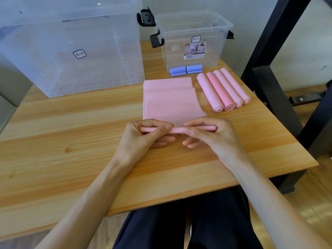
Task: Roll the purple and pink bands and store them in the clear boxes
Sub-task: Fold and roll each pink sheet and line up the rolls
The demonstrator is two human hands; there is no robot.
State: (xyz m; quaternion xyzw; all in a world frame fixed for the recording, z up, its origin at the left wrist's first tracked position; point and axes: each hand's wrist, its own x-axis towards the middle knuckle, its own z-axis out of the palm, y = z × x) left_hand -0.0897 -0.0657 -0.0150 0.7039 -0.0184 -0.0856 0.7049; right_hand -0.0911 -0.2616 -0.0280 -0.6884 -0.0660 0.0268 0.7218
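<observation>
Both hands' (143, 133) (208, 133) grip pinches the pink band's (170, 103) thin rolled edge.

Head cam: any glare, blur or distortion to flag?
Head view: wide-angle bowing, table edge and black frame post curve; small highlight on large clear box lid; soft even light, faint shadows; both hands, left hand and right hand, sharp on the pink band.
</observation>
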